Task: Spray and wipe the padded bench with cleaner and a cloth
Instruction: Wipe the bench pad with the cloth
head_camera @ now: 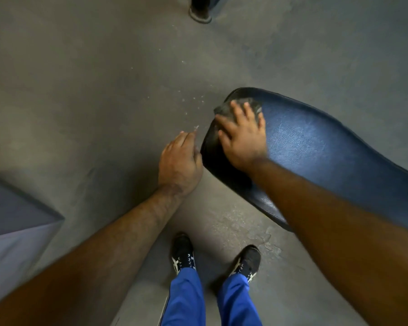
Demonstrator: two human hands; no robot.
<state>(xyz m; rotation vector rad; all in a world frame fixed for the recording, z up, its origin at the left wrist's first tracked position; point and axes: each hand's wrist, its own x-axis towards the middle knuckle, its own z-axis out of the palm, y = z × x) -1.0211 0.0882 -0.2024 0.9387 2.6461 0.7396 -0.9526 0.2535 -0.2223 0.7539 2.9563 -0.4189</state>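
Right hand (242, 140) presses a grey cloth (229, 109) flat, fingers spread, on the blue padded bench's (316, 147) near end; its length runs off right (unwiped, I'd guess). Left hand (179, 161) hangs relaxed beside the edge, holding nothing.

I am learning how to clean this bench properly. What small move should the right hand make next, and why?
Probably draw the cloth along the padded bench toward the unwiped length. The right hand presses it flat at the rounded end, and the left hand rests beside the edge.
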